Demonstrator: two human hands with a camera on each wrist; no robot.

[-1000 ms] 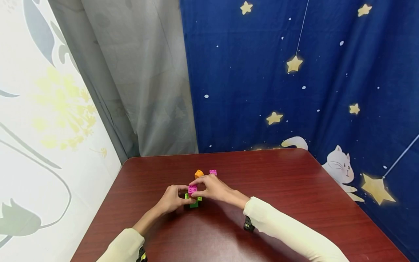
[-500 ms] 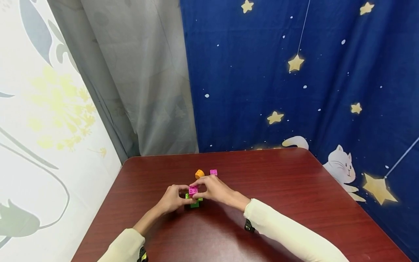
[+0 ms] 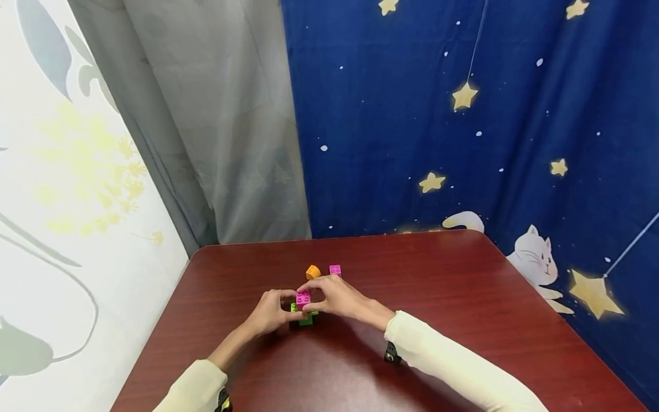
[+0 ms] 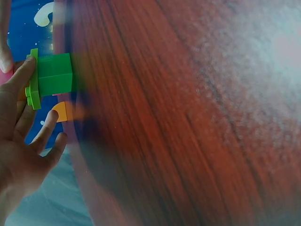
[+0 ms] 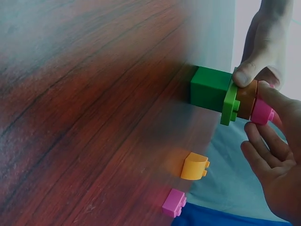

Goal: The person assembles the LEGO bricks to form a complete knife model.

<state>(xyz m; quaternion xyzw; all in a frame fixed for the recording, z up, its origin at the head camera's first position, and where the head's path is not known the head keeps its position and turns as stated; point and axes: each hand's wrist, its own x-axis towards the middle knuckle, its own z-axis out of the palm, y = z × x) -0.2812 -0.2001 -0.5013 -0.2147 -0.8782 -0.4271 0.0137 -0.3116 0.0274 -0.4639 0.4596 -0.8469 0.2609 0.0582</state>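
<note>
on my head feed, the right hand [image 3: 337, 296] pinches a pink brick [image 3: 303, 300] atop the stack, between both hands; the left hand [image 3: 268, 313] grips lower, probably to brace it. on the left wrist feed, i see that hand touching the light-green plate [image 4: 34, 87] over the dark-green block [image 4: 55, 74]. my right wrist feed shows an orange-brown brick [image 5: 247, 100] between plate and pink brick.

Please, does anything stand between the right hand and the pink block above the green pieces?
Nothing visible does: the right hand pinches that pink block directly. Beneath it is an orange-brown block.
</note>
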